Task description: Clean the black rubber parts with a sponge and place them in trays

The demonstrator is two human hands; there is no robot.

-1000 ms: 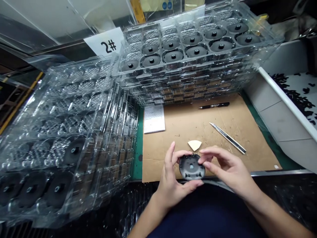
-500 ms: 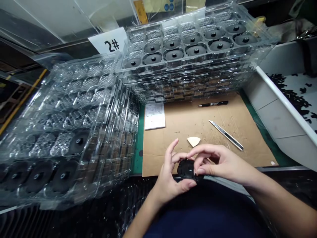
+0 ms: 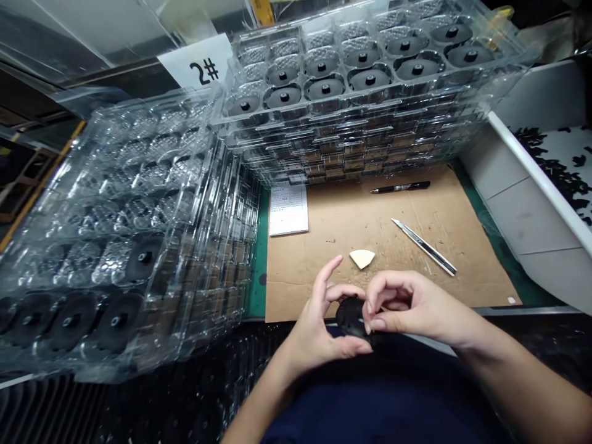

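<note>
A round black plastic part point(image 3: 350, 314) is held over the near edge of the cardboard, close to my body. My left hand point(image 3: 324, 324) grips it by the rim, thumb below and index finger above. At the part's right side my right hand point(image 3: 402, 308) has thumb and fingertips pinched together against it. Whatever is between those fingertips is too small or hidden to make out. Just beyond the hands lies a cream wedge-shaped piece point(image 3: 362, 258). A slim craft knife point(image 3: 424, 246) rests to the right, and a black pen point(image 3: 400, 187) farther back.
Stacked clear plastic trays point(image 3: 370, 117) holding round black parts stand at the back, with another stack point(image 3: 152, 246) at left. A white bin point(image 3: 531, 172) with small black pieces is at right. A printed paper point(image 3: 288, 211) and a "2#" sign point(image 3: 198, 65) are visible.
My right hand's fingers have curled in more tightly at the part's edge. Both hands and the part have shifted slightly right. The view has tilted a little.
</note>
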